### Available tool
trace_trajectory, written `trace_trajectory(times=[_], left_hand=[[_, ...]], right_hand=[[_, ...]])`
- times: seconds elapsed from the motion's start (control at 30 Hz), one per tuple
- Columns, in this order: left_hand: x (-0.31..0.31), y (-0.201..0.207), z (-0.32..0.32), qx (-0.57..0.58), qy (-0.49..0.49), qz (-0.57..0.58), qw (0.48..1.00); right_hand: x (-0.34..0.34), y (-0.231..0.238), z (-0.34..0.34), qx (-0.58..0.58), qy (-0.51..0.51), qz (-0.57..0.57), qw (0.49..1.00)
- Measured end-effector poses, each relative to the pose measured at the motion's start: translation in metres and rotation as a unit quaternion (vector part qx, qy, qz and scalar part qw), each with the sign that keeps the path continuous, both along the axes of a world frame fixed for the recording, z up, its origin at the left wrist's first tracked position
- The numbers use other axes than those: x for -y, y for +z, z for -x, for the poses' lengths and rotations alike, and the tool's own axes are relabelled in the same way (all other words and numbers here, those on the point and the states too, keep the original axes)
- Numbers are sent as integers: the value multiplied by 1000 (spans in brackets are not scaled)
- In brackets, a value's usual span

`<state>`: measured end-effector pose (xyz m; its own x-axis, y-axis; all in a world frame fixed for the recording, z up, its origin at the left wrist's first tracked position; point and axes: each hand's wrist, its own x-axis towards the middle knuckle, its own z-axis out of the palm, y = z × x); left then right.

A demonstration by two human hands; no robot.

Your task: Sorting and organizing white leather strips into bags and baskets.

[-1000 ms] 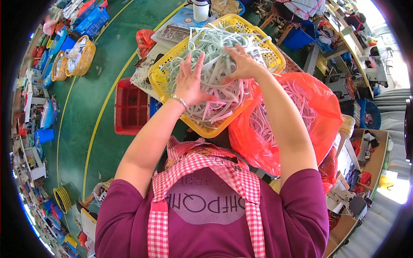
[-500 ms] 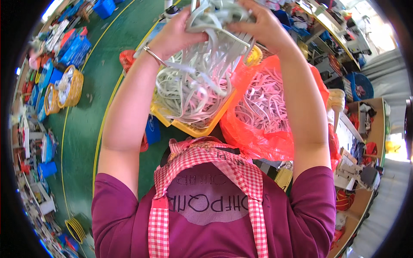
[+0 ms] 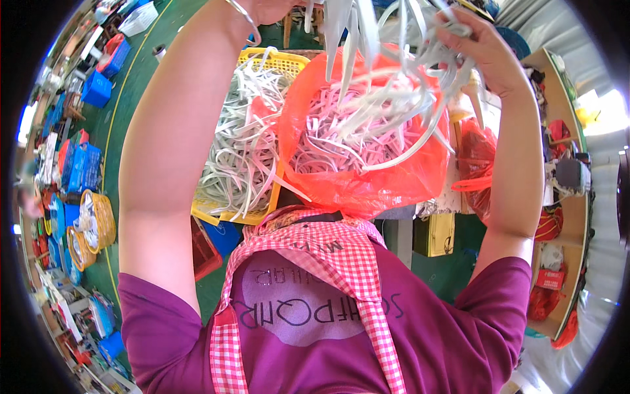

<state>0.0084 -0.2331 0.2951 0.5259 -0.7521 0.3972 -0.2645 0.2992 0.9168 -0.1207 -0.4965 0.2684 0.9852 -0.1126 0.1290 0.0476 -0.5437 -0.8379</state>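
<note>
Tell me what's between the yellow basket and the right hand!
In the head view, an open red bag of pinkish strips lies between the yellow basket and the right hand; held white strips dangle over the bag.

left grip (image 3: 274, 9) cropped (top edge), raised white strips (image 3: 365, 36) cropped, blurred

One wide view looks downward from the head, quite near above the forearms (image 3: 164, 131) and held strips (image 3: 367, 33)

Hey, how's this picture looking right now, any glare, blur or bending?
In the head view, glare washes out a bright patch at right; pale strips by the right hand look motion-blurred; the tan shelf curves near the rim.
</note>
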Motion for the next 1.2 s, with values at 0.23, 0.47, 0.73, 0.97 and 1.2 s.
trace_trajectory(times=[0.23,0.47,0.73,0.97,1.2], left_hand=[[12,-6,-5,-7,-170,-8,985],[34,-11,22,100,-13,-331,938],[34,-101,-7,-27,-71,-364,928],[46,-133,-5,-45,2,-378,925],[55,-147,-8,-32,-62,-252,965]], right_hand=[[-10,-5,16,-31,54,-59,996],[8,-53,13,-100,104,-36,989],[4,-163,-38,-303,208,220,904],[50,-179,-114,123,-6,182,975],[58,-176,-93,-33,189,266,945]])
